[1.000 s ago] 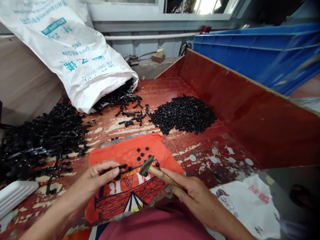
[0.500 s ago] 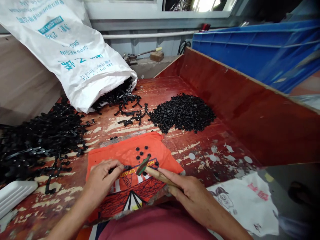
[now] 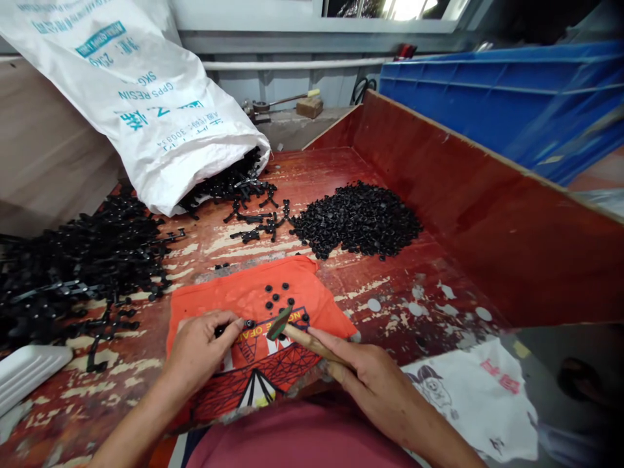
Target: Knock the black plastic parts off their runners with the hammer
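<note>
Left hand (image 3: 202, 344) pinches a black plastic sprue (image 3: 244, 324) on the orange cloth (image 3: 229, 299), right hand (image 3: 375, 383) clamped on small hammer (image 3: 287, 328) at its 3 o'clock — off-line strike likely hits fingertips.

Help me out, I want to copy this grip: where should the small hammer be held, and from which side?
Grip the small hammer on its bare wooden handle, well back from the green head. Come from the near right, as the right hand does, since the handle slants toward the body while the head hangs over the orange cloth by the left hand.
</note>
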A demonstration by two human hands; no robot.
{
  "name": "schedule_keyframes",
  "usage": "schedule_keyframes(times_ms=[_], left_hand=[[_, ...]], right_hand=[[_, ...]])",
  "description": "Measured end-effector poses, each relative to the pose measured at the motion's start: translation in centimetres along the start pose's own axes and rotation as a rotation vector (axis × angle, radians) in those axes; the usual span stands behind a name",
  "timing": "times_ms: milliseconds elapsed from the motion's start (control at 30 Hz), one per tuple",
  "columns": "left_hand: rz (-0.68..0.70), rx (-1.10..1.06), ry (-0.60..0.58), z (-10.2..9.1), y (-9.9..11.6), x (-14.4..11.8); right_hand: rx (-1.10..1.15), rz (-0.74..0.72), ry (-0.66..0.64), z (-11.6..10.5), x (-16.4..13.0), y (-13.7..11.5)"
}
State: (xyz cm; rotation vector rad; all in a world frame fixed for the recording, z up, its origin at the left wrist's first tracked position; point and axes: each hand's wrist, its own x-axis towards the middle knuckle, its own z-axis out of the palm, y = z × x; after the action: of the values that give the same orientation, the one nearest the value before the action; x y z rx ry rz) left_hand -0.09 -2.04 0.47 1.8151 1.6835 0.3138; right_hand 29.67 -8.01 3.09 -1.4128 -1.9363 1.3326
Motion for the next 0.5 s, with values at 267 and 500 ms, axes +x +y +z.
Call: schedule_keyframes(times_ms=[267, 500], left_hand=[[-0.043, -0.168, 0.021, 0.1, 0.3, -0.4], [-0.006, -0.058, -0.001, 0.1, 0.7, -0.7]], right_hand=[[-0.280, -0.052, 0.060, 0.2, 1.4, -1.2], [-0.424, -0.183, 0.155, 0.1, 2.2, -2.4]])
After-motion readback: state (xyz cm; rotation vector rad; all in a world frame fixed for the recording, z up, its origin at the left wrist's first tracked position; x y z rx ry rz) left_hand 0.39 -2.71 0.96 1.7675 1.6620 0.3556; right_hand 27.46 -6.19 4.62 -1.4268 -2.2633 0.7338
